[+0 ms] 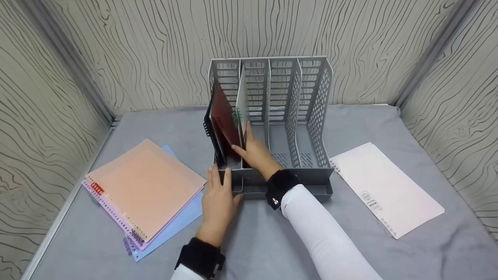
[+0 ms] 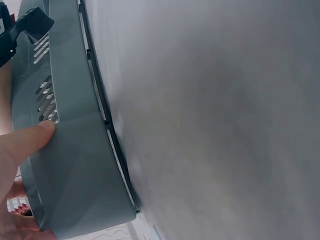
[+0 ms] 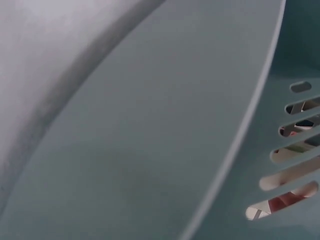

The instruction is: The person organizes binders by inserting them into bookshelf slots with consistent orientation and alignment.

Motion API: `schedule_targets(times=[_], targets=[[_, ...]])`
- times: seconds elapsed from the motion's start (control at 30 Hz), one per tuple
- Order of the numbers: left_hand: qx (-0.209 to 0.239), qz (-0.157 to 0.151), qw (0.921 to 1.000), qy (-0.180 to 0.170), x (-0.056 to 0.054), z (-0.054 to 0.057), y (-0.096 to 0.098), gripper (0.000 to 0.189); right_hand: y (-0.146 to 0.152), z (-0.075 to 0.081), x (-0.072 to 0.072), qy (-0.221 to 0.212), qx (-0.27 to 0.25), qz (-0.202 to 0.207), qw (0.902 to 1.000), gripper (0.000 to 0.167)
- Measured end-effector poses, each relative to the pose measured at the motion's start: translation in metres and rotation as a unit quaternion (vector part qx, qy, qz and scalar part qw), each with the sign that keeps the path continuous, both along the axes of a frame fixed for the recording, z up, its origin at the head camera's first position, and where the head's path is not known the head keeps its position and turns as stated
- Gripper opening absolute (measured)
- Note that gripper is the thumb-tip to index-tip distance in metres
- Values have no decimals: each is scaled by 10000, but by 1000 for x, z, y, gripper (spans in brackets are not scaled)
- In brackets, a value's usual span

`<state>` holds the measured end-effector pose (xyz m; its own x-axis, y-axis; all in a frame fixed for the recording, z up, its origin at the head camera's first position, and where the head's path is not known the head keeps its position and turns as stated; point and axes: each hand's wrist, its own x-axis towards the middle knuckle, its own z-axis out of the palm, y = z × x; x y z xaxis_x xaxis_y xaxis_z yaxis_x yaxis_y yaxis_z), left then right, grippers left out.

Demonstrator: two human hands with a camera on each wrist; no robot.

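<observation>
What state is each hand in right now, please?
Left hand: holding the front left corner of the grey plastic slotted organizer.
Right hand: at the pale notebook with green coil binding; whether it grips cannot be told.

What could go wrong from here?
The right grip has its thumb close to the dark red notebook and might knock it while working at the pale notebook.
The left grip holds the front-left corner of the grey organizer, which could shift if that slackens.
The orange notebook lies askew over a blue one; lifting either may drag both.
</observation>
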<state>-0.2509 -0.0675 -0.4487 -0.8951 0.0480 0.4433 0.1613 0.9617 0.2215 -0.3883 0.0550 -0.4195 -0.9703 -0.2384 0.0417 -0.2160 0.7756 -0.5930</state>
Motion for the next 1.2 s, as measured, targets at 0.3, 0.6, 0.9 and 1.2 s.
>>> schedule_targets(times=[0.3,0.6,0.9,1.2], targets=[[4,16,9999,-156,-1,1,-1,81,0,1,0,89,-117,-146,9998,101],[4,8,9997,-235,0,2,0,81,0,3,2,160,-164,-340,9992,107],[72,12,9993,-362,1,1,3,82,10,6,11,676,71,-156,9976,108],[163,42,9991,-381,-1,1,0,81,28,8,25,875,348,-193,9954,108]])
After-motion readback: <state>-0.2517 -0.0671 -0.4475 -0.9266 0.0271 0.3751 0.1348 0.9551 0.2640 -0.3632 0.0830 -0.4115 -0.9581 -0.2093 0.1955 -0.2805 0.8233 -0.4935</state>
